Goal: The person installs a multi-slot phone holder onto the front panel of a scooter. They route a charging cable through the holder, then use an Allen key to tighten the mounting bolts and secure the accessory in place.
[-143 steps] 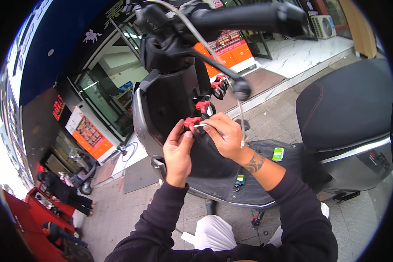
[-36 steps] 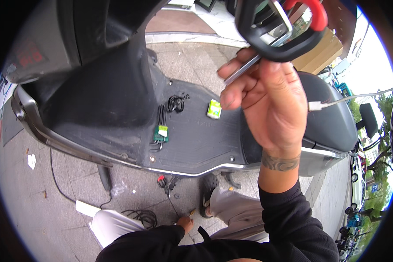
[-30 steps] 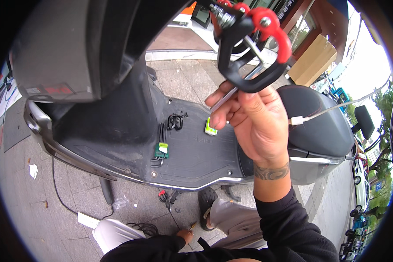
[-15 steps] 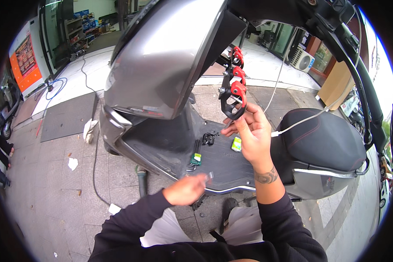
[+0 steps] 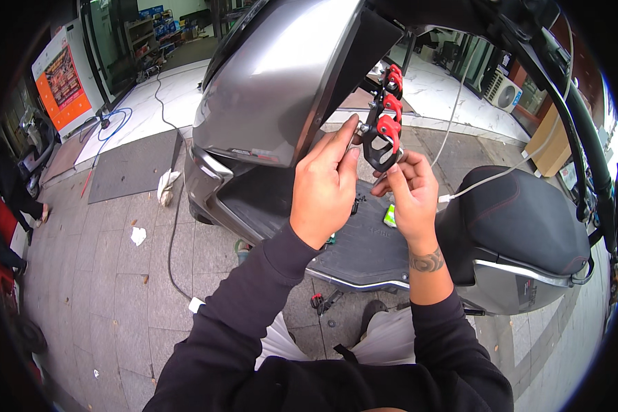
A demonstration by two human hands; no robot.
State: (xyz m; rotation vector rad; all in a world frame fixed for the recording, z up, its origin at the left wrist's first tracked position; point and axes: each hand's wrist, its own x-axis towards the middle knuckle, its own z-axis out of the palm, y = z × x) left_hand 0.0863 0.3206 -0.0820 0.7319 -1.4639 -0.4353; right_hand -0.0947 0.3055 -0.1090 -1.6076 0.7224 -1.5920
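A black bracket with a row of red clamp pieces and metal bolts [image 5: 389,125] stands upright between the grey front panel and the seat. My right hand [image 5: 413,199] pinches its lower end with thumb and fingers; a thin metal piece shows beside those fingertips. My left hand [image 5: 325,184] is raised to the bracket's left side, thumb and index finger closing around a small metallic piece next to a protruding bolt [image 5: 361,128]. What exactly this piece is cannot be made out. Whether the bracket's far end is fixed to the scooter is hidden.
The scooter's footboard [image 5: 364,250] lies below my hands, with a small green-and-white packet [image 5: 390,215] on it. To the right is the black seat [image 5: 525,216], with a white cable [image 5: 491,182] above it. A dark cord [image 5: 174,240] crosses the paving on the left.
My left hand has risen from over the footboard's near edge to the bracket's left side. My right hand keeps its hold at the lower end. The whole view has shifted slightly.
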